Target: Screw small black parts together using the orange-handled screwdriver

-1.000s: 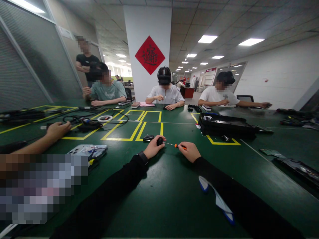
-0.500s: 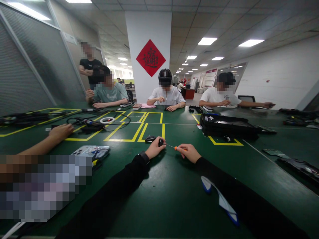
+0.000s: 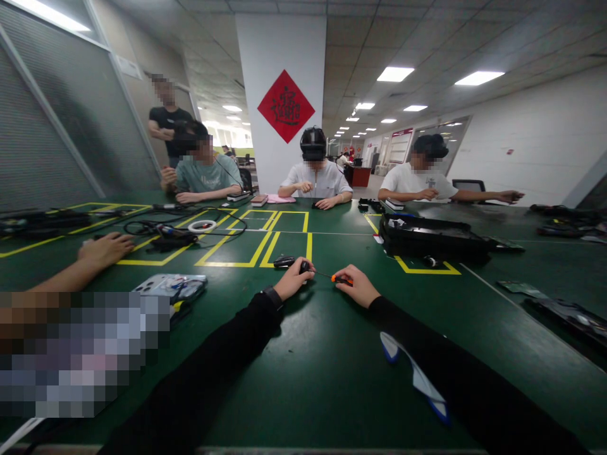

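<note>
My left hand (image 3: pixel 290 282) curls tight round a black part (image 3: pixel 304 268); at its three o'clock my right hand (image 3: pixel 359 288), fingers closed, has shifted on the screwdriver (image 3: pixel 343 280), likely turning it.

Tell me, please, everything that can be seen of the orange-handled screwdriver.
The screwdriver has an orange and black handle, apparently plastic, and a thin, straight shaft that looks like metal. The right hand grips the handle, partly covering it. The shaft appears nearly level above the green table, pointing left towards the small black piece in the left hand. Whether its tip touches that piece is too small to tell.
</note>
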Available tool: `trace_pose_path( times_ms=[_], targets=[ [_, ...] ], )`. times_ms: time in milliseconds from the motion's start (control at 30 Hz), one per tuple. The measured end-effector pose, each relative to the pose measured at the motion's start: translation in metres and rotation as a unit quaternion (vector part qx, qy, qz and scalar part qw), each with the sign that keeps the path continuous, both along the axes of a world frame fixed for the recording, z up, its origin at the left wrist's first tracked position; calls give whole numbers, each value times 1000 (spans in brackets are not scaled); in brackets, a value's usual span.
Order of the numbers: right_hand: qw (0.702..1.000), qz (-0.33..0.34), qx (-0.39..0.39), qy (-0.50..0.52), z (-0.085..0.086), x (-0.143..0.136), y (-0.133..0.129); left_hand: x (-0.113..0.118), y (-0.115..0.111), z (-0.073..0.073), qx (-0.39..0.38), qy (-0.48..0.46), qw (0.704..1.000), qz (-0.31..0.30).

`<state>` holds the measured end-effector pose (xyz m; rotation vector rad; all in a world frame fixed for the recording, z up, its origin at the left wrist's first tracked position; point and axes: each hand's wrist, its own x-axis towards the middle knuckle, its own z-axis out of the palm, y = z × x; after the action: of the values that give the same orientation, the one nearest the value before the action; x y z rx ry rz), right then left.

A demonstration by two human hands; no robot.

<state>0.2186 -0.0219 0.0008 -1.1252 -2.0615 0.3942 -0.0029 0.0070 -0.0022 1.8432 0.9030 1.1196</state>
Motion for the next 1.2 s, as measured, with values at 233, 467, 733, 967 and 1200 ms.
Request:
trace_pose_path(
  times_ms=[233,467,733,967,1200],
  targets=[
    [1000,4,9,-25,4,-3,0,-3,2,0,30,26,999,-9],
    [999,23,8,25,-1,-2,0,-2,1,1,22,34,999,-10],
    [999,22,-31,38,2,-3,-2,-2,2,0,-4,12,1000,-19],
    [999,23,-26,40,1,-3,-2,-2,3,-2,-19,-12,1000,-13],
    [999,21,-25,42,2,-3,-3,-2,2,-2,-29,-25,999,-12]
  ],
)
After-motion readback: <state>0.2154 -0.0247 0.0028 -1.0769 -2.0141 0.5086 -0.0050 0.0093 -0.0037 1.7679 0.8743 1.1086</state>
